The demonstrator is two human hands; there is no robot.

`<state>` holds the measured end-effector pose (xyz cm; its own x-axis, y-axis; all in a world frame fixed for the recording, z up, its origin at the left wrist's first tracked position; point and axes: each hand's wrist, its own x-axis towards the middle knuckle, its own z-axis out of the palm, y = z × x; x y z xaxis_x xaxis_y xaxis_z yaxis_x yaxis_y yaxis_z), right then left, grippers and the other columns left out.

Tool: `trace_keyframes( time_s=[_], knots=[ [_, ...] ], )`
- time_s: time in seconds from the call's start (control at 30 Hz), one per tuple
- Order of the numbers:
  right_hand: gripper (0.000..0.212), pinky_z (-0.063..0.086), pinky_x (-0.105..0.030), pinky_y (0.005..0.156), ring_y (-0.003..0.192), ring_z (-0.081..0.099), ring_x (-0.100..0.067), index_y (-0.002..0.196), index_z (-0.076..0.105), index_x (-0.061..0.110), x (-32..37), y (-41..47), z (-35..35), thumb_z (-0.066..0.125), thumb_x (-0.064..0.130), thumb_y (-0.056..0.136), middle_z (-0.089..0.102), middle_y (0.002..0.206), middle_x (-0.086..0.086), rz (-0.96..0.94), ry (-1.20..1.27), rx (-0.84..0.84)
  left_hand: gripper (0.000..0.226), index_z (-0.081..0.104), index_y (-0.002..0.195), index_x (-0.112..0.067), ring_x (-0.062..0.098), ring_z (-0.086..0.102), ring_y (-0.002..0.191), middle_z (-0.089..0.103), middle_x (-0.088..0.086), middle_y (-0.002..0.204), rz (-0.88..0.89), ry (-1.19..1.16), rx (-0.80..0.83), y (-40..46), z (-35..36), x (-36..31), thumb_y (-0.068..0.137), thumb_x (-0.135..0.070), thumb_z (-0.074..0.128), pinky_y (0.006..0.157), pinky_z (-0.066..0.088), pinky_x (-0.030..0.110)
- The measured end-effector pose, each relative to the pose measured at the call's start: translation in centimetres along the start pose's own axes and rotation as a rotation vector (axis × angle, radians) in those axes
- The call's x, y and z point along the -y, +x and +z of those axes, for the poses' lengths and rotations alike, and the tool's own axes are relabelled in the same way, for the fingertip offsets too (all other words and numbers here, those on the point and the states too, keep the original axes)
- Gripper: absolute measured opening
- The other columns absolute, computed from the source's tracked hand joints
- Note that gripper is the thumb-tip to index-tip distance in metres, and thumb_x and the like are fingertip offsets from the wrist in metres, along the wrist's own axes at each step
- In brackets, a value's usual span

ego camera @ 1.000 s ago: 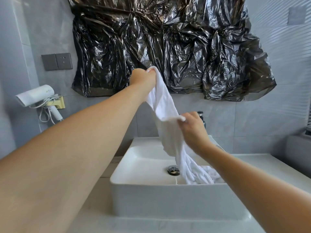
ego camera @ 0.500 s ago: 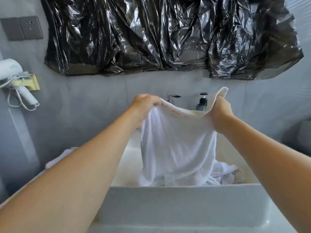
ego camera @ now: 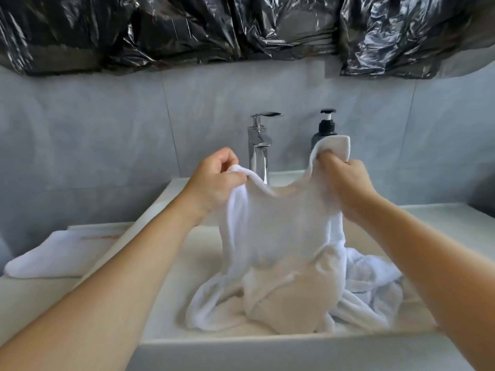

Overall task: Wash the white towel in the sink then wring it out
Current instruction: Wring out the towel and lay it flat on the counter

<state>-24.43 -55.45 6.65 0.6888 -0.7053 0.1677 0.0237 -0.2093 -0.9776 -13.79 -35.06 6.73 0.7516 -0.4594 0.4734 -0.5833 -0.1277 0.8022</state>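
The sink (ego camera: 158,218) held the lower folds of the white towel (ego camera: 278,236), its top edge stretched between the left hand (ego camera: 214,180) and right hand (ego camera: 345,180), both pinching it. The tap (ego camera: 258,145) ran no visible water; washing seemed barely begun, wringing undone.

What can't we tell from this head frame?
- Sink drain: hidden under the towel.
- Water running or not: tap spout is behind the towel edge.
- Soap bottle label: covered by the towel corner that the right hand grips.
- Left hand fingertips: wrapped in towel.
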Motion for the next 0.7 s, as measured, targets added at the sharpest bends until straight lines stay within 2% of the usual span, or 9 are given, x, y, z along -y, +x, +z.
trace_keyframes(
  time_s=[0.07, 0.17, 0.2, 0.27, 0.33, 0.47, 0.57, 0.63, 0.7],
  knots=[
    [0.029, 0.038, -0.03, 0.057, 0.057, 0.047, -0.02, 0.063, 0.054, 0.014, -0.8, 0.0, 0.2, 0.049, 0.034, 0.083, 0.047, 0.06, -0.001, -0.08, -0.086, -0.028, 0.036, 0.035, 0.068, -0.022, 0.013, 0.029, 0.058, 0.032, -0.01, 0.061, 0.12, 0.263, -0.042, 0.0, 0.2, 1.1, 0.082, -0.009, 0.066, 0.055, 0.027, 0.029],
    [0.029, 0.031, -0.03, 0.054, 0.055, 0.037, -0.019, 0.062, 0.043, 0.014, -1.2, 0.1, 0.3, 0.044, 0.032, 0.086, 0.039, 0.06, -0.003, -0.153, -0.137, -0.052, 0.038, 0.033, 0.068, -0.019, 0.022, 0.032, 0.062, 0.035, -0.004, 0.06, 0.073, 0.455, -0.269, 0.2, 0.1, 1.6, 0.087, -0.019, 0.066, 0.055, 0.026, 0.034],
    [0.029, 0.03, -0.029, 0.053, 0.054, 0.035, -0.02, 0.063, 0.041, 0.013, -1.3, 0.3, 0.3, 0.043, 0.029, 0.087, 0.037, 0.06, -0.002, -0.159, -0.139, -0.066, 0.035, 0.035, 0.068, -0.017, 0.025, 0.034, 0.063, 0.037, -0.003, 0.06, 0.017, 0.467, -0.354, 0.3, -0.2, 1.5, 0.087, -0.021, 0.064, 0.054, 0.027, 0.035],
    [0.024, 0.031, -0.029, 0.052, 0.057, 0.037, -0.021, 0.07, 0.048, 0.008, -1.3, 0.6, 0.5, 0.043, 0.024, 0.086, 0.04, 0.063, -0.002, -0.16, -0.117, -0.087, 0.029, 0.037, 0.068, -0.016, 0.027, 0.038, 0.065, 0.041, -0.002, 0.062, -0.108, 0.417, -0.473, 0.5, -0.7, 1.3, 0.088, -0.022, 0.057, 0.054, 0.028, 0.036],
    [0.018, 0.035, -0.031, 0.056, 0.061, 0.041, -0.02, 0.076, 0.055, 0.006, -1.3, 0.8, 0.7, 0.043, 0.019, 0.083, 0.043, 0.069, -0.006, -0.112, -0.016, -0.077, 0.026, 0.039, 0.07, -0.015, 0.029, 0.042, 0.069, 0.044, -0.002, 0.067, -0.18, 0.348, -0.522, 0.5, -0.9, 1.2, 0.089, -0.025, 0.053, 0.057, 0.031, 0.037],
    [0.017, 0.034, -0.027, 0.056, 0.06, 0.041, -0.022, 0.07, 0.049, 0.013, -1.2, 1.4, 0.5, 0.043, 0.015, 0.086, 0.043, 0.067, -0.003, 0.045, 0.068, -0.049, 0.018, 0.045, 0.068, -0.016, 0.022, 0.038, 0.064, 0.042, -0.002, 0.063, -0.248, 0.106, -0.347, 0.1, -0.1, 0.6, 0.082, -0.021, 0.055, 0.056, 0.029, 0.032],
    [0.013, 0.039, -0.029, 0.063, 0.064, 0.049, -0.023, 0.084, 0.058, 0.014, -0.8, 1.2, 0.5, 0.047, 0.02, 0.083, 0.051, 0.074, -0.004, 0.134, 0.102, 0.042, 0.011, 0.055, 0.077, -0.018, 0.02, 0.046, 0.06, 0.051, 0.003, 0.068, -0.38, -0.125, -0.119, -0.5, 0.3, -0.6, 0.085, -0.011, 0.056, 0.054, 0.033, 0.025],
    [0.019, 0.04, -0.029, 0.064, 0.065, 0.05, -0.024, 0.099, 0.055, 0.012, -1.0, 1.2, 1.0, 0.049, 0.017, 0.082, 0.052, 0.079, -0.007, 0.147, 0.125, 0.103, 0.017, 0.053, 0.085, -0.022, 0.018, 0.05, 0.058, 0.054, 0.001, 0.07, -0.367, -0.225, -0.062, -0.6, 0.4, -0.8, 0.087, -0.005, 0.056, 0.054, 0.035, 0.025],
    [0.023, 0.037, -0.029, 0.063, 0.067, 0.048, -0.024, 0.104, 0.047, 0.013, -1.2, 1.0, 1.5, 0.048, 0.012, 0.082, 0.049, 0.082, -0.009, 0.106, 0.098, 0.132, 0.025, 0.053, 0.094, -0.028, 0.018, 0.054, 0.06, 0.058, -0.001, 0.071, -0.335, -0.289, -0.046, -0.6, 0.2, -1.0, 0.09, -0.003, 0.053, 0.054, 0.038, 0.026]
  ],
)
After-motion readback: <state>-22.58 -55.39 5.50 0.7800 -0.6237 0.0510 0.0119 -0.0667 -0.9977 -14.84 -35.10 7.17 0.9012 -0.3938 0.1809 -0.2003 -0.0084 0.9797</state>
